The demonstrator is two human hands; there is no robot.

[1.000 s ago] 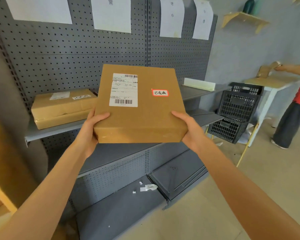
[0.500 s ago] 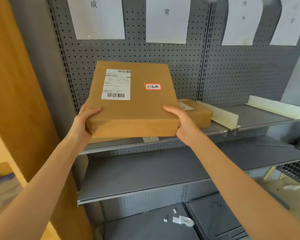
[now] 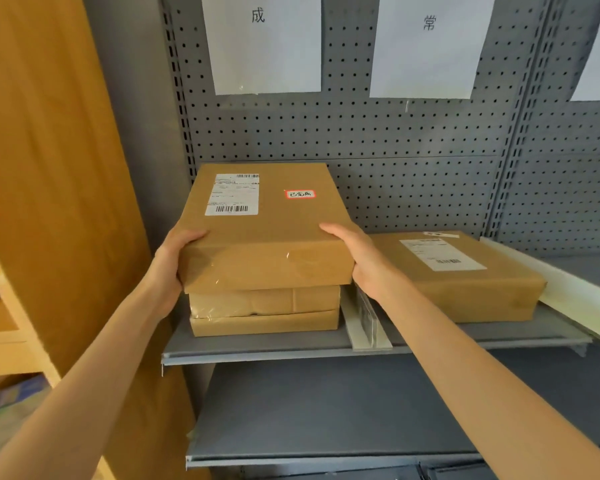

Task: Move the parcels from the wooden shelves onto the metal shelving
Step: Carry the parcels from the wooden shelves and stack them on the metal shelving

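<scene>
I hold a flat brown parcel [image 3: 267, 230] with a white shipping label and a red-edged sticker. My left hand [image 3: 172, 261] grips its near left corner and my right hand [image 3: 357, 261] grips its near right corner. The parcel lies on top of two stacked brown parcels [image 3: 264, 311] on the grey metal shelf [image 3: 257, 351]. Another brown parcel [image 3: 465, 278] with a white label lies on the same shelf to the right, past a clear divider [image 3: 366, 323].
The wooden shelf unit [image 3: 49, 168] stands close on the left. A grey pegboard back [image 3: 413, 168] carries white paper signs [image 3: 262, 43]. A lower metal shelf [image 3: 326, 417] sits beneath. A white divider [image 3: 568, 296] lies at the far right.
The view swung left along the metal shelving. The parcel went from held in the air in front of the shelf to lying on the stack of two parcels, both hands still gripping it.
</scene>
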